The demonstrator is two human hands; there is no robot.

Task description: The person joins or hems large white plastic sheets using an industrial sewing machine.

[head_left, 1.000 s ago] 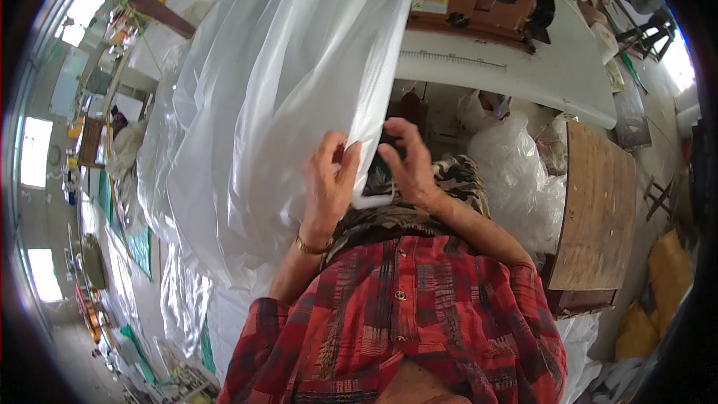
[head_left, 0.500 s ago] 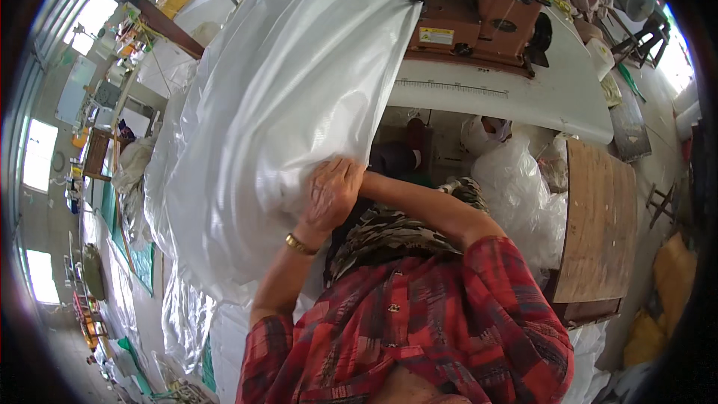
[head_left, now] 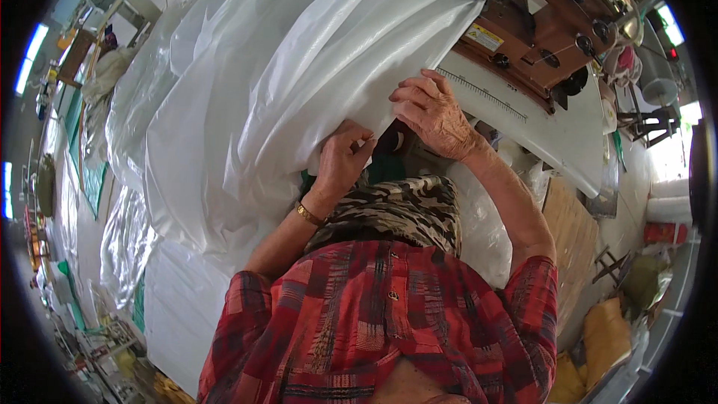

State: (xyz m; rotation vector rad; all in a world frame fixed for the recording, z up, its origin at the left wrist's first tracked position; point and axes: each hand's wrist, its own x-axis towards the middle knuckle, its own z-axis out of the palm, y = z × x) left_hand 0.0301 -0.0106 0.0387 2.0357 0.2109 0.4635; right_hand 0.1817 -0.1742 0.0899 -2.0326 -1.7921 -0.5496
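Observation:
A large glossy white plastic sheet (head_left: 247, 97) hangs in long folds over my left side and lap. Its right edge runs up to the head of a brown sewing machine (head_left: 538, 37). My left hand (head_left: 345, 158), with a gold watch on the wrist, pinches the sheet's edge low down, near my lap. Higher along the same edge, my right hand (head_left: 436, 114) has its fingers bent over the sheet, close to the front of the machine table. The thumb of that hand is mostly hidden.
The white machine table (head_left: 516, 116) carries a printed ruler along its near side. To my right are clear plastic bags (head_left: 482, 213) and a wooden board (head_left: 572, 239). Yellow-brown sacks (head_left: 606, 337) lie further right. More plastic sheeting (head_left: 123, 262) covers the floor at left.
My hands were close together on the sheet; now they are apart. The right has moved up and right along the edge toward the machine. The view has turned, so the machine sits further right.

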